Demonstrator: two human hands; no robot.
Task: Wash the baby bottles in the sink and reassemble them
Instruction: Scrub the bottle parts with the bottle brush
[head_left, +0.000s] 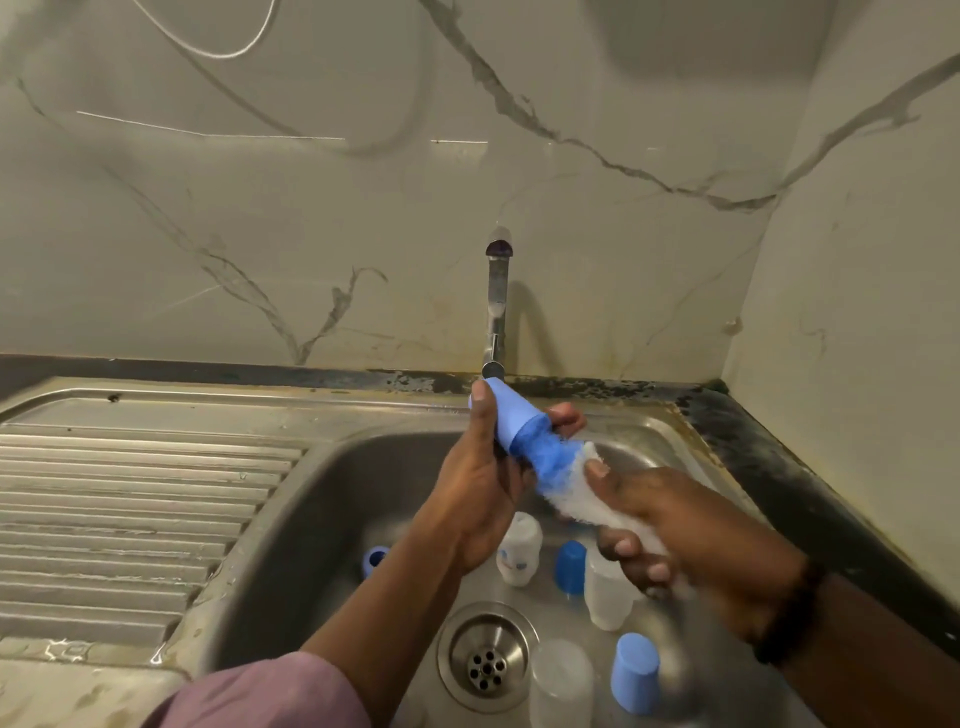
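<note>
Above the sink (322, 519), the left hand (480, 483) gripped a blue cap (501, 418), tilted just under the tap (496, 312). Meanwhile the right hand (670, 525) curled round a brush (563, 480), its bristles pushed into the cap. Down in the basin stood a bottle (517, 553), clear cups and more blue caps near the drain (485, 657)

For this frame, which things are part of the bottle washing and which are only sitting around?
Part of the job:
- blue cap in the left hand
- brush in the right hand
- bottle, blue caps and clear cups in the sink
- tap

Sitting around:
- draining board
- drain
- marble wall
</note>
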